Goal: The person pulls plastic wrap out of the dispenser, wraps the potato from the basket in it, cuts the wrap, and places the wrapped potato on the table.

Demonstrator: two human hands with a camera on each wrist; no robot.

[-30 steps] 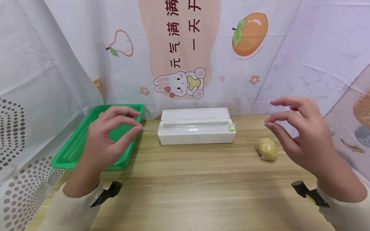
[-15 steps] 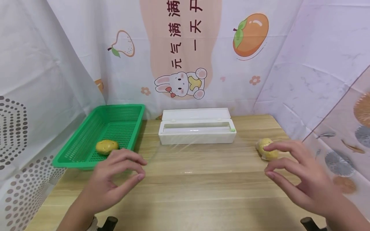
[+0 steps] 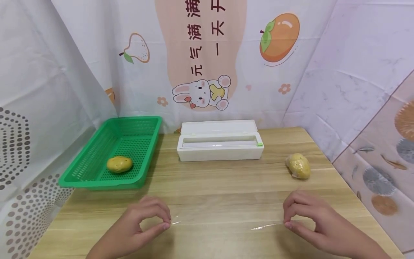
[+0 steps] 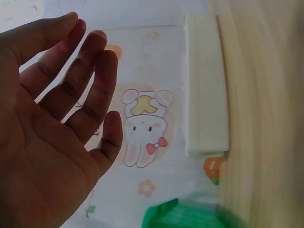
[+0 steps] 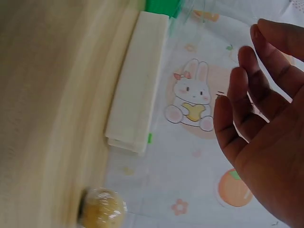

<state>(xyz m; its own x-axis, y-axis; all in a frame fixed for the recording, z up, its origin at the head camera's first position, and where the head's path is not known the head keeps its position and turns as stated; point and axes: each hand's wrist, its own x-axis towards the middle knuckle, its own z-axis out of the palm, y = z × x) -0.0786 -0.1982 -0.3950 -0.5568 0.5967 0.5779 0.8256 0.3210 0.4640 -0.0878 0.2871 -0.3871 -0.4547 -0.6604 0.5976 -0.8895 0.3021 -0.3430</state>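
Observation:
Low over the near part of the table, my left hand (image 3: 143, 225) pinches one side of a clear sheet of plastic wrap (image 3: 263, 227) between thumb and index finger. The opposite side is pinched by my right hand (image 3: 312, 225). Only faint glints of the film show between them. Beyond the hands stands a white plastic wrap dispenser (image 3: 221, 154), its lid raised and the roll (image 3: 220, 144) visible inside. A potato covered in film (image 3: 298, 166) lies at the right. An unwrapped potato (image 3: 119, 164) lies in the green basket at the left.
The green basket (image 3: 150, 154) occupies the table's left rear. A small green slider (image 3: 260, 144) sits at the dispenser's right end. Printed curtains (image 3: 258, 90) hang behind and along both sides of the wooden table (image 3: 207, 187).
Both hands have come down and toward the front edge of the table, bringing the film with them. The potato in the basket, first hidden behind my left hand, is now in view.

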